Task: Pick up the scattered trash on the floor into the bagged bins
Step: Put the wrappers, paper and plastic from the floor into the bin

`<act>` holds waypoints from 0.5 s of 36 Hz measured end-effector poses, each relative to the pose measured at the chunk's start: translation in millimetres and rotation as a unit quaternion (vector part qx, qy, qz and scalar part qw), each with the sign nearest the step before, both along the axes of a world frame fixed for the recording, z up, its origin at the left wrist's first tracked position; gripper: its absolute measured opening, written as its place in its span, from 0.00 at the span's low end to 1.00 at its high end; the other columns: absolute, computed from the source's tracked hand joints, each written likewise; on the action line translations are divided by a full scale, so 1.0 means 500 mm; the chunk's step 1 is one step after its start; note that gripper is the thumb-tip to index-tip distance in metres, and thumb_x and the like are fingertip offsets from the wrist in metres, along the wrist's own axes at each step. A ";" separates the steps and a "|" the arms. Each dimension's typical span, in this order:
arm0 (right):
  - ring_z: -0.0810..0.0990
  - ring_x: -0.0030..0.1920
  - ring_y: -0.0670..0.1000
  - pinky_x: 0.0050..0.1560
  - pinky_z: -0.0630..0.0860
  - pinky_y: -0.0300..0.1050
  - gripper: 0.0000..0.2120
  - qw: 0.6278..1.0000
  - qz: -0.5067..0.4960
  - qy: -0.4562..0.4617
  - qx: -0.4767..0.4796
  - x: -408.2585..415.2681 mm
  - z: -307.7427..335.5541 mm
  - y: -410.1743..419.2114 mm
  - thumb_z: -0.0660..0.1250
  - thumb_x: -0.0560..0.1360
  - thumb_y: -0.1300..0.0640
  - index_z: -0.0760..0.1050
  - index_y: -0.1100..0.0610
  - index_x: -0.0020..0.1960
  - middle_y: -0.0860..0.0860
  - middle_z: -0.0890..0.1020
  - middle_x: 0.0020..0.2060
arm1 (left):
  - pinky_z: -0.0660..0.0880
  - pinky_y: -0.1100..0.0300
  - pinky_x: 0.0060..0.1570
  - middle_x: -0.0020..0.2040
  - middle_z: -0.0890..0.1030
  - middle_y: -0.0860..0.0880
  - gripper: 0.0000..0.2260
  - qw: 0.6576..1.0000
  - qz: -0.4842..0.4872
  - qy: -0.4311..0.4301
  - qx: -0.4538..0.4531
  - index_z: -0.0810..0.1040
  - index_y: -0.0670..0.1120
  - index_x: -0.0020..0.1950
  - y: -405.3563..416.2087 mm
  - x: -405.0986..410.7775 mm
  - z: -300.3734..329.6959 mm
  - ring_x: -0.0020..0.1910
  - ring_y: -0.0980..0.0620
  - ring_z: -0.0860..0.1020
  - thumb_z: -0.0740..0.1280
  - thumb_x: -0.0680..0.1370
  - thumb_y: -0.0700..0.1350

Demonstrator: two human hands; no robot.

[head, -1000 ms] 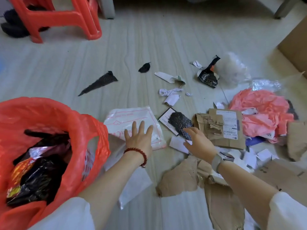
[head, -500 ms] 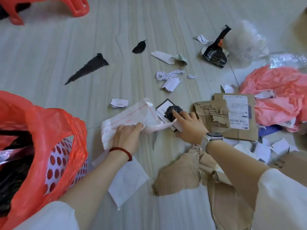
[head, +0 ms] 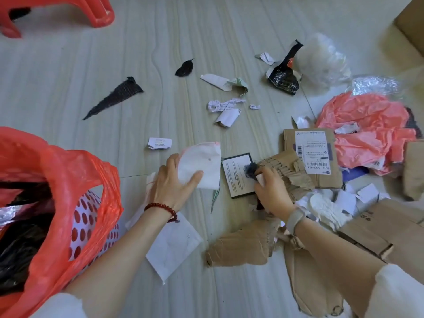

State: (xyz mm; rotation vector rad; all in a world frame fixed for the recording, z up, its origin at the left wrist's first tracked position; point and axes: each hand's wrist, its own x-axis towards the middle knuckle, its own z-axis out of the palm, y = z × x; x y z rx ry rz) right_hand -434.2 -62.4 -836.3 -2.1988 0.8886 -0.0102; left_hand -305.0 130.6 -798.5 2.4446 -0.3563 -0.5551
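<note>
Trash lies scattered over the pale wood-grain floor (head: 114, 65), most of it toward the right edge of the view. At the left edge stands the bin lined with a red plastic bag (head: 75, 184), with black wrappers already inside it. Just right of the bin, the left hand (head: 174, 182), with a red bead bracelet at the wrist, grips a crumpled white plastic mailer (head: 202, 166), thumb over its front and fingers curled behind. Beside it on the floor lies a black-bordered printed card (head: 236, 177). The right hand (head: 271, 191), with a watch on its wrist, rests at the card's right edge, its fingers pinching a small dark scrap (head: 251, 169) together with a bit of white paper, touching torn brown cardboard (head: 286, 173). Behind that sits a cardboard piece with a shipping label (head: 312, 154), and farther right a heap of pink plastic (head: 367, 129). Farther from the hands lie a black mesh triangle (head: 114, 99), crumpled white paper bits (head: 224, 106) and a black foil wrapper (head: 284, 81). A white sheet (head: 172, 249) lies under the left forearm. A red stool (head: 98, 12) stands at the far left corner.
</note>
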 end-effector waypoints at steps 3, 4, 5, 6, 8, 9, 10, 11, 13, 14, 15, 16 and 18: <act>0.71 0.38 0.52 0.35 0.67 0.43 0.06 0.982 -0.114 -0.089 0.122 0.006 0.049 -0.012 0.60 0.73 0.67 0.69 0.57 0.47 0.55 0.73 0.38 | 0.68 0.54 0.49 0.54 0.73 0.44 0.20 0.999 -0.002 -0.034 0.037 0.69 0.45 0.60 -0.004 0.000 0.009 0.56 0.42 0.73 0.68 0.72 0.50; 0.70 0.37 0.51 0.37 0.68 0.44 0.07 0.968 -0.154 -0.116 0.163 0.006 0.064 -0.021 0.59 0.73 0.67 0.68 0.55 0.44 0.53 0.72 0.36 | 0.67 0.55 0.44 0.50 0.73 0.43 0.14 0.999 0.006 -0.042 0.029 0.71 0.43 0.55 -0.006 0.001 0.011 0.53 0.40 0.74 0.67 0.73 0.46; 0.69 0.37 0.51 0.40 0.69 0.46 0.09 0.950 -0.195 -0.140 0.201 0.006 0.076 -0.031 0.60 0.73 0.67 0.68 0.54 0.42 0.52 0.71 0.35 | 0.65 0.56 0.41 0.47 0.71 0.43 0.09 0.999 0.013 -0.047 0.015 0.72 0.40 0.51 -0.009 0.002 0.015 0.49 0.40 0.74 0.65 0.74 0.42; 0.69 0.38 0.52 0.42 0.69 0.48 0.08 0.931 -0.232 -0.160 0.232 0.006 0.087 -0.041 0.60 0.73 0.66 0.67 0.53 0.41 0.52 0.70 0.35 | 0.64 0.58 0.40 0.46 0.68 0.44 0.06 0.999 0.016 -0.046 -0.005 0.73 0.39 0.49 -0.011 0.002 0.019 0.46 0.40 0.73 0.64 0.73 0.38; 0.67 0.41 0.54 0.43 0.68 0.50 0.06 0.895 -0.292 -0.191 0.276 0.002 0.108 -0.058 0.61 0.71 0.64 0.65 0.55 0.41 0.53 0.69 0.36 | 0.62 0.61 0.39 0.47 0.66 0.45 0.04 0.998 0.003 -0.044 -0.042 0.72 0.38 0.47 -0.017 -0.003 0.031 0.43 0.45 0.69 0.61 0.73 0.33; 0.67 0.42 0.54 0.43 0.68 0.50 0.06 0.879 -0.316 -0.205 0.291 0.000 0.118 -0.065 0.61 0.70 0.63 0.65 0.54 0.42 0.53 0.68 0.37 | 0.61 0.61 0.38 0.48 0.66 0.45 0.05 0.998 -0.007 -0.045 -0.048 0.70 0.39 0.47 -0.020 -0.006 0.039 0.44 0.46 0.68 0.60 0.72 0.32; 0.67 0.42 0.54 0.43 0.68 0.50 0.06 0.864 -0.338 -0.217 0.303 -0.001 0.130 -0.070 0.60 0.71 0.64 0.65 0.54 0.42 0.53 0.68 0.37 | 0.60 0.59 0.38 0.47 0.68 0.44 0.06 0.998 -0.013 -0.045 -0.042 0.67 0.41 0.47 -0.023 -0.008 0.047 0.44 0.45 0.68 0.59 0.73 0.32; 0.69 0.40 0.54 0.41 0.69 0.49 0.06 0.852 -0.353 -0.229 0.313 -0.002 0.141 -0.075 0.60 0.72 0.65 0.65 0.55 0.41 0.53 0.69 0.36 | 0.61 0.57 0.37 0.46 0.71 0.42 0.07 0.998 -0.014 -0.043 -0.032 0.65 0.42 0.47 -0.026 -0.010 0.058 0.44 0.43 0.70 0.58 0.73 0.32; 0.71 0.35 0.52 0.36 0.70 0.45 0.08 0.831 -0.365 -0.252 0.336 0.000 0.166 -0.077 0.58 0.74 0.66 0.66 0.55 0.40 0.53 0.70 0.35 | 0.63 0.56 0.38 0.46 0.74 0.37 0.08 0.999 -0.019 -0.046 -0.011 0.63 0.42 0.51 -0.032 -0.012 0.083 0.45 0.38 0.74 0.57 0.74 0.33; 0.70 0.33 0.50 0.33 0.69 0.43 0.08 0.823 -0.365 -0.262 0.346 0.003 0.179 -0.075 0.57 0.75 0.66 0.67 0.55 0.40 0.53 0.70 0.33 | 0.64 0.55 0.39 0.46 0.75 0.37 0.09 0.998 -0.026 -0.058 -0.007 0.63 0.41 0.53 -0.034 -0.012 0.096 0.46 0.37 0.75 0.56 0.75 0.33; 0.69 0.31 0.50 0.30 0.68 0.41 0.09 0.818 -0.363 -0.269 0.355 0.007 0.193 -0.071 0.57 0.75 0.66 0.67 0.56 0.40 0.53 0.69 0.33 | 0.63 0.55 0.41 0.46 0.75 0.37 0.10 0.997 -0.033 -0.071 -0.011 0.64 0.41 0.54 -0.037 -0.013 0.111 0.47 0.36 0.75 0.56 0.75 0.33; 0.69 0.30 0.49 0.29 0.67 0.40 0.09 0.815 -0.362 -0.272 0.363 0.011 0.207 -0.066 0.57 0.76 0.66 0.66 0.56 0.39 0.52 0.68 0.32 | 0.63 0.55 0.41 0.44 0.75 0.38 0.10 0.996 -0.040 -0.079 -0.027 0.64 0.40 0.56 -0.037 -0.013 0.128 0.46 0.36 0.75 0.56 0.75 0.33; 0.69 0.28 0.50 0.28 0.66 0.40 0.09 0.811 -0.354 -0.274 0.376 0.026 0.237 -0.052 0.57 0.76 0.66 0.65 0.56 0.38 0.52 0.68 0.31 | 0.62 0.56 0.38 0.43 0.71 0.42 0.13 0.992 -0.049 -0.078 -0.085 0.63 0.40 0.60 -0.034 -0.010 0.174 0.43 0.39 0.73 0.54 0.76 0.33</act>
